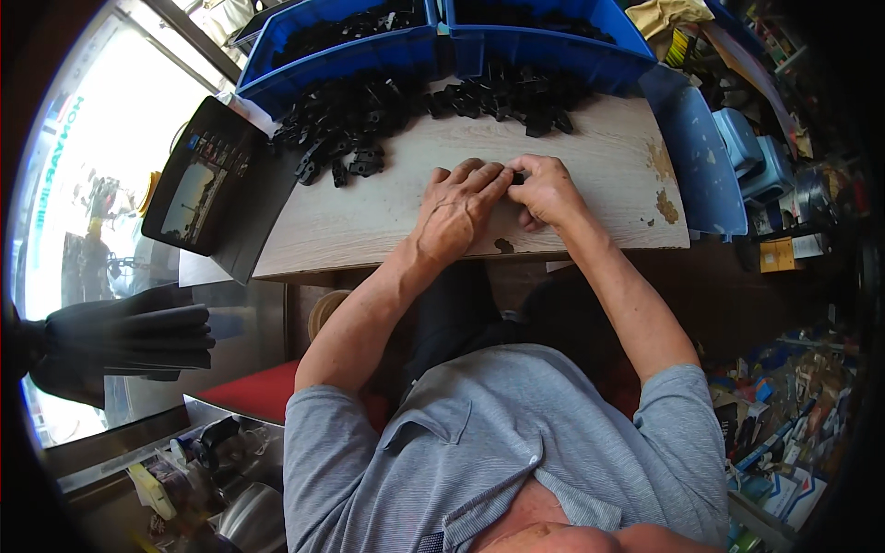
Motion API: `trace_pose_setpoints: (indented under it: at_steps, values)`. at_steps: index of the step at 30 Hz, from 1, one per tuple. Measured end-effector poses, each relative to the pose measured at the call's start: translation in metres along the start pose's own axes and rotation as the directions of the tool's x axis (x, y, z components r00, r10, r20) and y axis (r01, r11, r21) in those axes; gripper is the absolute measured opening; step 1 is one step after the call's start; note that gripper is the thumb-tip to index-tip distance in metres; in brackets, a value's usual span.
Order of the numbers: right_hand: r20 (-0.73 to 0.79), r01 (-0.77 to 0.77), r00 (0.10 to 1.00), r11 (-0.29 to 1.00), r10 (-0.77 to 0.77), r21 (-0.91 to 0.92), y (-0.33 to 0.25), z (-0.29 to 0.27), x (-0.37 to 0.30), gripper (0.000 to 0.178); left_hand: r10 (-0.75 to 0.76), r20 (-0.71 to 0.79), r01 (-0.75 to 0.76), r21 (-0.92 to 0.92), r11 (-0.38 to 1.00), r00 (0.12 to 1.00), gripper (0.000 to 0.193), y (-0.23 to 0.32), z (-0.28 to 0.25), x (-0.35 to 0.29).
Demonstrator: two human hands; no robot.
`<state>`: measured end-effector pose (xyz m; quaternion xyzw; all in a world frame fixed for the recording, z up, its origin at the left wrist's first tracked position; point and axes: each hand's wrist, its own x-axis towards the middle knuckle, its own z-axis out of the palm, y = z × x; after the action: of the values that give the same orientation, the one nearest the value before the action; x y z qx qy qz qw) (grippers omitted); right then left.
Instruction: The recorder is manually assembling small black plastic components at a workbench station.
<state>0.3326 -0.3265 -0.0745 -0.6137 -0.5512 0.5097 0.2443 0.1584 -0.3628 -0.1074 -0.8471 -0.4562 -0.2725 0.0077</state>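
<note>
A small black part (517, 178), mostly covered by fingers, sits between my two hands above the near half of the pale wooden tabletop (387, 221). My right hand (550, 192) pinches it between thumb and forefinger, with the other fingers curled in. From the other side my left hand (456, 210) closes on it, back of the hand up and fingertips meeting the right ones. The left thumb does not show clearly. Beyond my hands lie a heap of black plastic parts (346, 115) on the left and another pile of black parts (507, 100) toward the middle.
Two blue bins (341, 46) (553, 41) holding black parts line the table's far edge. A tablet with a lit screen (198, 189) stands at the left. Blue plastic containers (705, 147) flank the right edge. Cluttered shelves (793, 415) fill the lower right.
</note>
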Motion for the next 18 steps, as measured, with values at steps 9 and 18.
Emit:
trace_pose_setpoints:
  at_steps: [9,18]
  values:
    - [0.029,-0.018,0.999,0.999,0.017,0.048,-0.013,0.01,-0.039,0.035,-0.186,-0.455,0.215,0.012,0.976,0.871,0.036,-0.013,-0.047,-0.043]
    - [-0.235,0.009,0.967,0.91,0.098,0.415,0.021,-0.069,-0.031,0.038,-0.498,-0.451,0.632,0.216,0.744,0.741,0.024,-0.095,-0.091,-0.094]
